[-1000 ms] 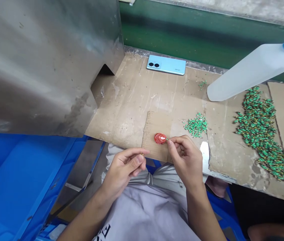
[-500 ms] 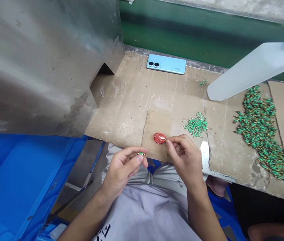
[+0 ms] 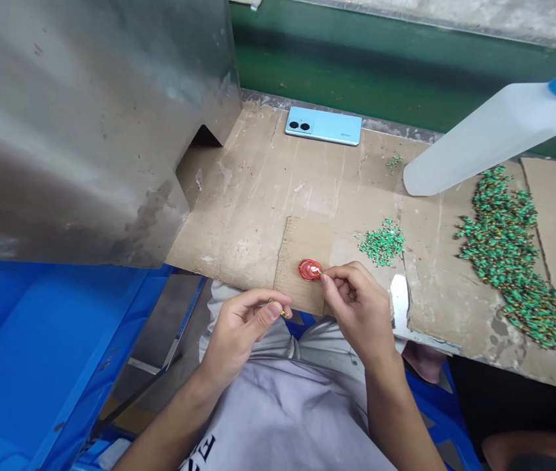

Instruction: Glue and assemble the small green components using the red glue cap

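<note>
My left hand [image 3: 241, 330] is closed in a pinch on a small piece [image 3: 284, 313] with a yellowish end; the fingers hide most of it. My right hand [image 3: 361, 311] pinches a thin stick [image 3: 320, 273], its tip at a small round blob or shallow dish of shiny red stuff [image 3: 309, 269]. Under the red stuff lies a small cardboard piece [image 3: 302, 233] at the table's near edge. Right of it is a small heap of green pieces [image 3: 383, 243]. Farther right spreads a larger pile of green and gold pieces [image 3: 506, 255].
A pale blue phone [image 3: 324, 126] lies at the back. A tall white bottle [image 3: 488, 140] with a blue cap stands at the back right. On the left are a large metal housing [image 3: 96, 131] and a blue bin [image 3: 42, 353]. Cardboard [image 3: 239, 216] covers the table.
The piece in my left hand has turned: its green part showed before, now mainly a yellowish end. My right hand keeps the stick at the red stuff. The view has shifted slightly.
</note>
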`<state>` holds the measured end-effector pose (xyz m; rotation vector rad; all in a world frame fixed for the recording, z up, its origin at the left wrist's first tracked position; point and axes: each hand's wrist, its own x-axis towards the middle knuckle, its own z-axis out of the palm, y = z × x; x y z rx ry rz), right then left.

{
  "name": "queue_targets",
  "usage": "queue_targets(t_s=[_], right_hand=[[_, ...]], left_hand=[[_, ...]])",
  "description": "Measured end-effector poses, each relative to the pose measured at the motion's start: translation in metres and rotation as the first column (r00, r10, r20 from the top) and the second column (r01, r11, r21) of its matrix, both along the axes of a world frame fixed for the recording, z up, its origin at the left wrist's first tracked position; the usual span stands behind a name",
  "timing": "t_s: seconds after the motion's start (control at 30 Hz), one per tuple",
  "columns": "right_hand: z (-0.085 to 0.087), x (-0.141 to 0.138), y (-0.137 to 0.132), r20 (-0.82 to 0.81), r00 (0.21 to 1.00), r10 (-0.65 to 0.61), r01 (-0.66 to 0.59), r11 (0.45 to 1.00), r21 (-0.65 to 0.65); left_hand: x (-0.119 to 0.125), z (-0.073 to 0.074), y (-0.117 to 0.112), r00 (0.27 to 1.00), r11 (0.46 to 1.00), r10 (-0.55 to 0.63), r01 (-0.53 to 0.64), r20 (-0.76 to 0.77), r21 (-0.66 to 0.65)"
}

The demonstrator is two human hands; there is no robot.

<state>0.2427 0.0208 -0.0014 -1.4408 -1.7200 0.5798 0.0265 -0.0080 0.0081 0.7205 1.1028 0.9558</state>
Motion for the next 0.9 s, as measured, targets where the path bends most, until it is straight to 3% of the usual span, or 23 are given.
queue_targets(t_s=[0.43,0.63,0.9], right_hand=[[0.0007,-0.0012,0.0001,-0.006,1.000,0.016,-0.016,1.000,-0.023],[0.0006,-0.0018,-0.0014,-0.035,0.999,0.002,-0.002,1.000,-0.014],[0.0001,-0.0026,0.0000,-0.019,1.000,-0.006,0.006,0.999,-0.034]], left_hand=[[0.0023,-0.0037,0.0023,0.986,0.996,0.059,-0.048,-0.154,0.073],[0.0018,-0.0082,-0.0006,0.987,0.998,0.042,-0.033,-0.158,0.056],[-0.0004,-0.0088,0.0010,0.982,0.994,0.105,-0.101,-0.159,0.031]])
